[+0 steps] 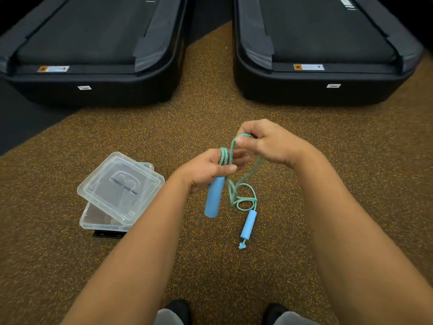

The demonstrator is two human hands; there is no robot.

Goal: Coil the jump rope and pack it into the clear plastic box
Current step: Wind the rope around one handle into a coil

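Two foam handles bracket a thin braided jump rope (243,184), and both look light and soft, so weight is no concern; the cord's limpness is. At centre frame the left hand (208,170) is closed around the upper end of one blue handle (214,198), with a few turns of cord already gathered over its fingers. Just above and to the right, the right hand (262,141) pinches a loop of the rope between thumb and fingers. The rest hangs slack to the speckled floor (304,137), where the second handle (248,225) lies with a loose curl of cord beside it. A cord this floppy likely springs open unless each turn is pinned, so holding at the handle and the loop seems sound. The clear plastic box (98,222) sits at lower left, its lid (120,186) resting askew on top.
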